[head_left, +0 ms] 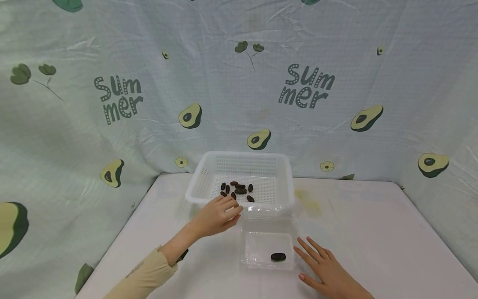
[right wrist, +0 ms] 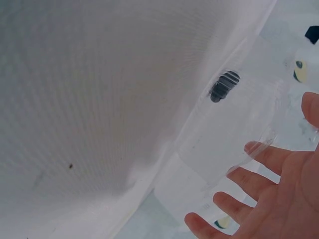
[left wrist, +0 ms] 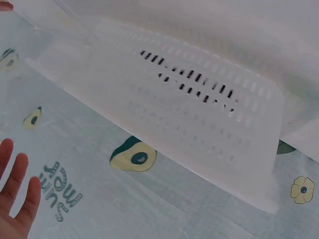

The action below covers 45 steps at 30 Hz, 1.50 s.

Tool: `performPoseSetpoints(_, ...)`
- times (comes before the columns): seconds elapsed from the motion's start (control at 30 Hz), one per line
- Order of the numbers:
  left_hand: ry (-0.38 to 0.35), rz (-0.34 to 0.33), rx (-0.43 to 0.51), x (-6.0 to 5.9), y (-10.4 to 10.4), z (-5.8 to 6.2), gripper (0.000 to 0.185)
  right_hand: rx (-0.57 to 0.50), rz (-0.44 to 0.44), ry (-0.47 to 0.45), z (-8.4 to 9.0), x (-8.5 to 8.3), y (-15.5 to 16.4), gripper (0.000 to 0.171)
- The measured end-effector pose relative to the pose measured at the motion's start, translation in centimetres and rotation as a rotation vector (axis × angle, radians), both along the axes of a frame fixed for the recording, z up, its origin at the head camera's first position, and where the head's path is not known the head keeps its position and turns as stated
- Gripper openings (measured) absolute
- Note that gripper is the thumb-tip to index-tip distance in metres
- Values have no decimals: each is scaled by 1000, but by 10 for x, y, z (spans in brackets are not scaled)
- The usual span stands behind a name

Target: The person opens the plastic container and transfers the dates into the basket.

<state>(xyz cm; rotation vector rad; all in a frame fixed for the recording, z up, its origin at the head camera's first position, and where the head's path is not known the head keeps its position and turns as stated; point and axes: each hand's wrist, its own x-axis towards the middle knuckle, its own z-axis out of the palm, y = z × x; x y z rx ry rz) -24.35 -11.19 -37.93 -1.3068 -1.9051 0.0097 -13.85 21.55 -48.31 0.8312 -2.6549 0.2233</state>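
Right hand: we see the right hand nearest to us, at about 5 o'clock on the tabletop, lying flat with the fingers spread; it holds nothing, and its fingertips are just beside the clear box.
Clear box: the clear box is thin transparent plastic; we judge it light, easy to bend and a little slippery, so it is better taken by its rim.
Single date: one dark date lies inside the box, near its right front corner.
Left hand: the left hand, at about 10 o'clock from the box, has relaxed fingers touching the front rim of the basket; we see no date pinched.
Basket: the white perforated basket, at 12 o'clock, is stiff and light.
Dates: the dates on its floor look small, wrinkled and, we think, soft and sticky; take each one across its short sides.
Writing: the backdrop cloth reads "Summer" twice, among printed avocados.
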Motion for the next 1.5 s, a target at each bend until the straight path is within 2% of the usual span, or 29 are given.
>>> performPoseSetpoints(0.17, 88, 47, 49, 18, 15, -6, 32, -2, -1, -10, 0, 1, 0, 59)
performPoseSetpoints(0.23, 125, 36, 59, 23, 22, -6, 32, -8, 2, -30, 1, 1, -1, 58)
performPoseSetpoints(0.33, 181, -18, 32, 32, 35, -8, 24, -32, 3, -87, 2, 0, -2, 57)
performPoseSetpoints(0.43, 149, -45, -69, 42, 53, -13, 16, -35, -2, -104, 2, 0, -2, 58)
performPoseSetpoints(0.5, 90, -45, -152, 45, 66, -21, 16, -30, -4, -93, 2, -1, -1, 58)
performPoseSetpoints(0.57, 15, -29, -233, 44, 79, -30, 15, -28, -4, -88, 2, -2, -1, 59)
performPoseSetpoints(0.63, -23, -17, -302, 40, 90, -41, 12, -28, -3, -103, 2, -3, -2, 59)
performPoseSetpoints(0.77, -56, 30, -442, 32, 103, -61, 17, -21, -2, -107, 3, -3, -4, 58)
performPoseSetpoints(0.9, -63, 57, -540, 26, 107, -74, 23, -4, -5, -75, 3, -2, -5, 59)
performPoseSetpoints(1.07, -64, 51, -605, 21, 109, -84, 22, 2, -2, -68, 3, -1, -5, 59)
performPoseSetpoints(1.2, -74, 44, -641, 20, 109, -87, 20, 4, 6, -77, 4, -1, -5, 58)
performPoseSetpoints(1.5, -172, 36, -661, 17, 109, -88, 20, 0, 2, -127, 4, -1, -5, 58)
